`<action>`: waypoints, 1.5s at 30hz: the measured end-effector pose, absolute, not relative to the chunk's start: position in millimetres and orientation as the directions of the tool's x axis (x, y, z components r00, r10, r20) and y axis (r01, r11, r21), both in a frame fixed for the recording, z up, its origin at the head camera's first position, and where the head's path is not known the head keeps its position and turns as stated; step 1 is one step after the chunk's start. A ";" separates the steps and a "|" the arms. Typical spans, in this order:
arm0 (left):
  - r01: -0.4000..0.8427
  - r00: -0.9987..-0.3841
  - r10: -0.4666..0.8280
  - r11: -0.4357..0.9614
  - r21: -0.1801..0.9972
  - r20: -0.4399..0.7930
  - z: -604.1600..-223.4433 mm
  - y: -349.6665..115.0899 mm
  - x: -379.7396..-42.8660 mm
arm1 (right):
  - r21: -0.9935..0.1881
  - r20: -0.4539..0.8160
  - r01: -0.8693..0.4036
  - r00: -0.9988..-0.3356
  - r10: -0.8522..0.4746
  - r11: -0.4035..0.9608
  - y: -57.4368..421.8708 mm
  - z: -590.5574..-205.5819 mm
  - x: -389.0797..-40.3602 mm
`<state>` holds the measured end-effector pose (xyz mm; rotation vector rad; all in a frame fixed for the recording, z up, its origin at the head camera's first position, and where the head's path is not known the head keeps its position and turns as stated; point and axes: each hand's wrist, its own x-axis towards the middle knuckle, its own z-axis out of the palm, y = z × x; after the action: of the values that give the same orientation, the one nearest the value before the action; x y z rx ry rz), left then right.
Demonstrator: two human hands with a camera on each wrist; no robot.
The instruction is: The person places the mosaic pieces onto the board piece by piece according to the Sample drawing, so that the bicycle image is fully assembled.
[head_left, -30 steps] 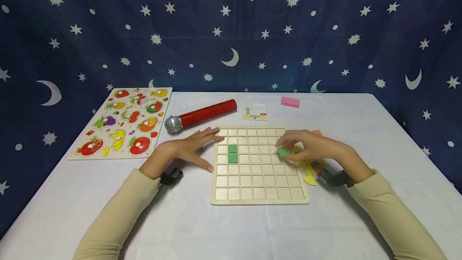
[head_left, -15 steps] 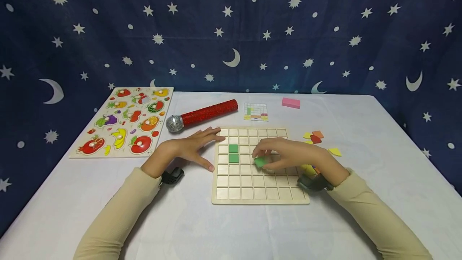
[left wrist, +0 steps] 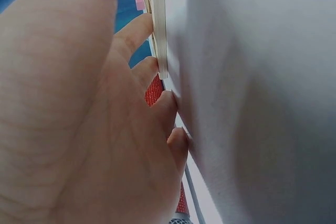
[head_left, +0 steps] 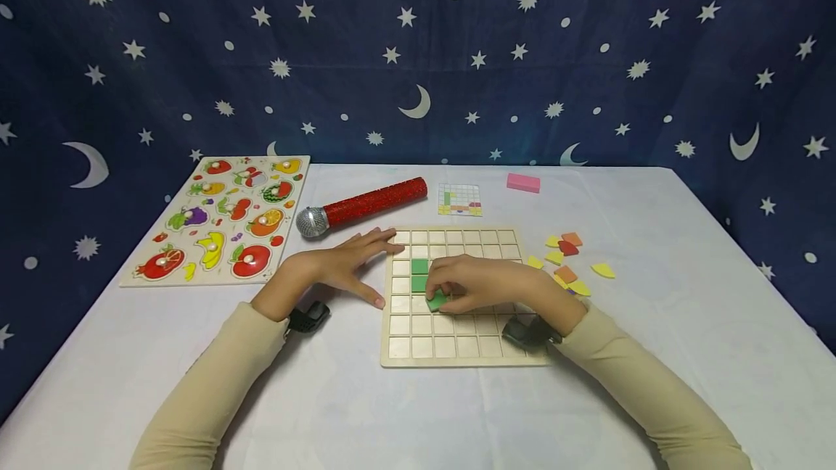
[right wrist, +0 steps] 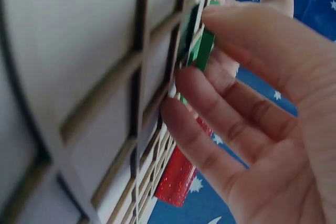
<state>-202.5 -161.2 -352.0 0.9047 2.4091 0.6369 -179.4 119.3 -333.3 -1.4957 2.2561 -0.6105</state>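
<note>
green square tile [head_left: 435, 302], which our right hand [head_left: 480, 283] pinches, has two seated green tiles [head_left: 419, 266] toward eleven o'clock; our left hand [head_left: 342, 267] spreads its fingers.

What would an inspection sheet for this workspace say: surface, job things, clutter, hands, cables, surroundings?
Surface: white cloth over the table.
Job things: grid board with two green squares in neighbouring cells; loose coloured pieces to its right; picture card behind it.
Clutter: fruit puzzle at left; red microphone and pink block toward the back.
Hands: left hand, fingers spread, touches the board's left edge; right hand pinches a third green square at the board.
Cables: nothing seen.
Surroundings: dark blue curtain with moons and stars.
</note>
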 end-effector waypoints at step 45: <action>0.467 -0.668 0.688 0.684 0.560 -0.283 -351.2 -160.8 -201.1 | -0.443 -0.035 -0.763 -0.510 -0.859 0.471 122.1 -330.6 -170.2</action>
<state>-201.1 -160.8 -351.2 0.8915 2.4163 0.6194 -170.2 122.1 -330.6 -1.3909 2.4678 -0.5509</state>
